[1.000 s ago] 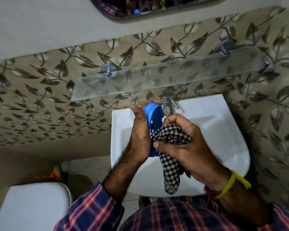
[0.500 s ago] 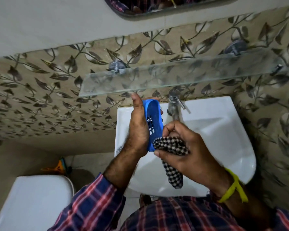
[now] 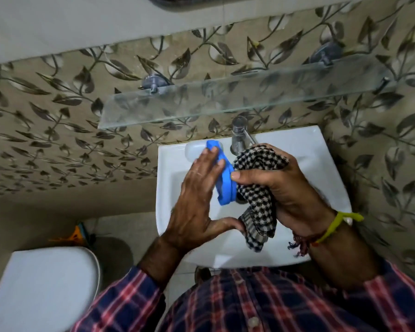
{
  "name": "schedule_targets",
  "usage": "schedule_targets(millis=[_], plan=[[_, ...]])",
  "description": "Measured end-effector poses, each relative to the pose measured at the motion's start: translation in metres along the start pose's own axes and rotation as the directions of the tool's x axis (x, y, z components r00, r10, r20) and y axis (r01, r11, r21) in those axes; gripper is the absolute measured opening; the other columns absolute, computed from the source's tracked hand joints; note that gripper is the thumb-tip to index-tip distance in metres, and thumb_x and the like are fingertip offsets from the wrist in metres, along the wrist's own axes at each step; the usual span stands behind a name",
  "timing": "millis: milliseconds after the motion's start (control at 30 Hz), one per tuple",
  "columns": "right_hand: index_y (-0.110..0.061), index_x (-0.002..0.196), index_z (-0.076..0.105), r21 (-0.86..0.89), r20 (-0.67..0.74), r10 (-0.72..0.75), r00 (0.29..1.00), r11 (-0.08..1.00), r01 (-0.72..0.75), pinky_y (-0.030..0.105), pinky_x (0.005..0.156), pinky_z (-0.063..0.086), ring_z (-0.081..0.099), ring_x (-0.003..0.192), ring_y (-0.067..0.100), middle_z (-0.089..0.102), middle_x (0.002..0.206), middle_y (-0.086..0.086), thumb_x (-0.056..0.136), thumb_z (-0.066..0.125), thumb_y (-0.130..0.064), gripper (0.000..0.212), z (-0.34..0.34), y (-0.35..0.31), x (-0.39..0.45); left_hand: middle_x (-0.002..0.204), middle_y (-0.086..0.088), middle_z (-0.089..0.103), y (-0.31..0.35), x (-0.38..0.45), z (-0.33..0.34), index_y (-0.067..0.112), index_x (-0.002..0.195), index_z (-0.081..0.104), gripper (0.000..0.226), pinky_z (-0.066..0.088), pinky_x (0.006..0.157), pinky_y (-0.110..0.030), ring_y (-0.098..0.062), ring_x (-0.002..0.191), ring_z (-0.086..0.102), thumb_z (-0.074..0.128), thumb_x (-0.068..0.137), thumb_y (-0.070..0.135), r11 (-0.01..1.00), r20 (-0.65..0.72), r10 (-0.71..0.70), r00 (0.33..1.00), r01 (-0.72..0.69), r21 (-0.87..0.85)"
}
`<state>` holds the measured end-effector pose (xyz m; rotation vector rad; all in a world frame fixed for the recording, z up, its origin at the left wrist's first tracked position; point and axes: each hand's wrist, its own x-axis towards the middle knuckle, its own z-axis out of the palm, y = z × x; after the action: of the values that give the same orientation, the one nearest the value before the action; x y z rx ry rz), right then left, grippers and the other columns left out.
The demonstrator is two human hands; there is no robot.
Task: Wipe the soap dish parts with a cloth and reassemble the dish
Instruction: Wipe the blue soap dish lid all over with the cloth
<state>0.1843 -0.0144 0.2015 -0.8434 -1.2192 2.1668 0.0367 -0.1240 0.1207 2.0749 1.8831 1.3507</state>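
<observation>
A blue plastic soap dish part (image 3: 225, 180) stands on edge over the white basin (image 3: 321, 188). My left hand (image 3: 197, 202) lies flat against its left side, fingers stretched up along it, thumb spread out below. My right hand (image 3: 285, 188) is bunched around a black-and-white checked cloth (image 3: 256, 188) and presses it against the part's right face, thumb on the blue rim. The cloth's tail hangs down to the basin's front. A pale rounded object (image 3: 193, 149) sits on the basin's back left ledge, partly hidden by the blue part.
A chrome tap (image 3: 238, 135) rises at the basin's back, close to the cloth. A glass shelf (image 3: 225, 99) juts from the leaf-patterned wall just above. A white toilet lid (image 3: 41, 291) lies at lower left, with something orange (image 3: 78, 236) on the floor beside it.
My left hand went from gripping the blue part to lying flat against it with fingers spread. The part has tilted and dropped lower over the basin. The cloth is bunched higher against it.
</observation>
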Motion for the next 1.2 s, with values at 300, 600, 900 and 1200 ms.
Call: schedule_targets(millis=[300, 600, 900, 1200], plan=[[0.008, 0.094, 0.059, 0.044, -0.01, -0.017, 1.0, 0.999, 0.017, 0.033, 0.066, 0.056, 0.064, 0.076, 0.026, 0.061, 0.082, 0.016, 0.078, 0.074, 0.007, 0.023, 0.009, 0.001, -0.004, 0.141, -0.008, 0.044, 0.009, 0.023, 0.001, 0.005, 0.142, 0.036, 0.079, 0.02, 0.124, -0.047, 0.0, 0.145, 0.029, 0.023, 0.099, 0.069, 0.999, -0.07, -0.049, 0.996, 0.049, 0.0], [-0.001, 0.09, 0.065, 0.067, -0.066, 0.036, 0.997, 0.997, -0.031, 0.034, 0.064, 0.056, 0.066, 0.073, 0.028, 0.063, 0.079, 0.016, 0.073, 0.076, 0.008, 0.023, 0.007, 0.003, -0.007, 0.146, 0.009, 0.04, 0.023, 0.022, 0.003, 0.007, 0.15, 0.032, 0.092, 0.036, 0.112, -0.059, -0.02, 0.138, 0.045, 0.022, 0.092, 0.078, 0.966, 0.036, -0.222, 0.974, 0.225, -0.128], [0.004, 0.087, 0.062, 0.109, -0.07, -0.003, 0.998, 0.994, 0.011, 0.033, 0.063, 0.057, 0.068, 0.069, 0.028, 0.065, 0.077, 0.017, 0.075, 0.078, 0.004, 0.02, 0.012, 0.012, -0.014, 0.152, 0.025, 0.033, 0.019, 0.014, 0.008, 0.018, 0.157, 0.026, 0.074, 0.031, 0.113, -0.023, -0.009, 0.141, 0.039, 0.023, 0.101, 0.066, 0.903, 0.058, -0.296, 0.954, 0.299, -0.309], [-0.008, 0.094, 0.062, 0.004, -0.005, -0.201, 0.98, 0.98, 0.201, 0.027, 0.066, 0.058, 0.072, 0.072, 0.015, 0.073, 0.077, 0.0, 0.072, 0.083, 0.001, 0.032, 0.027, 0.015, -0.017, 0.137, -0.004, 0.066, 0.04, 0.025, -0.001, 0.02, 0.157, 0.029, 0.104, 0.048, 0.108, -0.041, -0.027, 0.13, 0.059, 0.049, 0.078, 0.084, 0.358, 0.265, -0.617, 0.741, 0.564, -0.744]])
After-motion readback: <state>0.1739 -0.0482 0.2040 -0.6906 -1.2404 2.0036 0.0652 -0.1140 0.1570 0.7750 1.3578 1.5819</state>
